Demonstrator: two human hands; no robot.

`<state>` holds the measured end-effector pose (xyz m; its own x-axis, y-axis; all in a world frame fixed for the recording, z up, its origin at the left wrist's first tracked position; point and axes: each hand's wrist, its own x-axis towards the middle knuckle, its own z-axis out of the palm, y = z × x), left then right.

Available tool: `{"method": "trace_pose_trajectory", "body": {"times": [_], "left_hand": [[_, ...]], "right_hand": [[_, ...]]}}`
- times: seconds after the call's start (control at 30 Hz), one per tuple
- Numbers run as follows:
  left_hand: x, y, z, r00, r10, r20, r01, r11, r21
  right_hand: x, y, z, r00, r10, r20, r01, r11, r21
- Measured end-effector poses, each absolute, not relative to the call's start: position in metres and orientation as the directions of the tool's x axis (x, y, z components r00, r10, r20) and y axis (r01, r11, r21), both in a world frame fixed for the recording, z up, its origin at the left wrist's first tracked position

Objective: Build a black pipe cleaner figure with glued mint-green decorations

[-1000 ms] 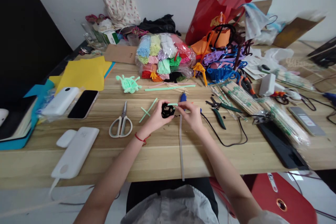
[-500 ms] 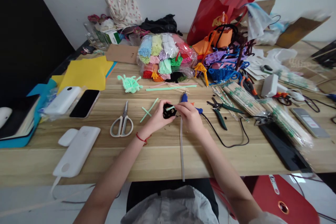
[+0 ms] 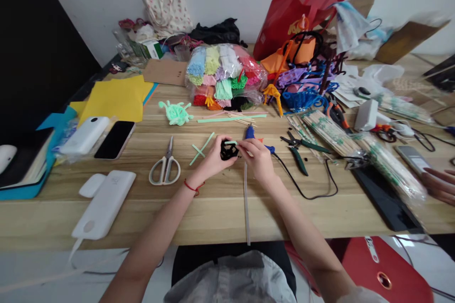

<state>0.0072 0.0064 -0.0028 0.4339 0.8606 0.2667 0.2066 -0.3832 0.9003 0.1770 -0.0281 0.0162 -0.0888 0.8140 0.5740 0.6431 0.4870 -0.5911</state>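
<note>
My left hand (image 3: pixel 213 158) is closed around a small black openwork piece (image 3: pixel 227 151), which looks made of pipe cleaner. Between the fingertips of my right hand (image 3: pixel 259 158) is a short mint-green pipe cleaner (image 3: pixel 231 142), lying across the top of the black piece. Just beyond my right hand rests a blue glue gun (image 3: pixel 250 131), partly hidden by it, with a clear glue stick (image 3: pixel 246 203) pointing toward me. Left of my hands are crossed green pipe cleaners (image 3: pixel 202 149) and white-handled scissors (image 3: pixel 165 165). A fuzzy mint-green bundle (image 3: pixel 177 113) lies farther back.
Green-handled pliers (image 3: pixel 297 161) and bundles of wooden sticks (image 3: pixel 332 135) lie to the right. A bag of coloured pipe cleaners (image 3: pixel 225 75) stands behind. At left are a phone (image 3: pixel 114 140) and a white power bank (image 3: pixel 104 205). Another person's hand (image 3: pixel 441 184) shows at the right edge.
The green pipe cleaner has shifted slightly up to the black piece's upper edge, and the black piece has turned a little. Another person's hand has come in at the right edge.
</note>
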Motion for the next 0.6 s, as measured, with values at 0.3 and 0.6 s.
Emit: {"method": "trace_pose_trajectory", "body": {"times": [0.3,0.6], "left_hand": [[-0.012,0.013,0.012,0.509,0.842,0.176,-0.201,-0.082,0.976],[-0.004,0.009,0.019,0.423,0.804,0.417,-0.220,-0.355,0.909]], "right_hand": [[0.187,-0.027,0.038,0.019,0.869,0.494,0.436,0.438,-0.787],[0.176,-0.029,0.031,-0.114,0.759,0.641,0.410,0.624,-0.666]]}}
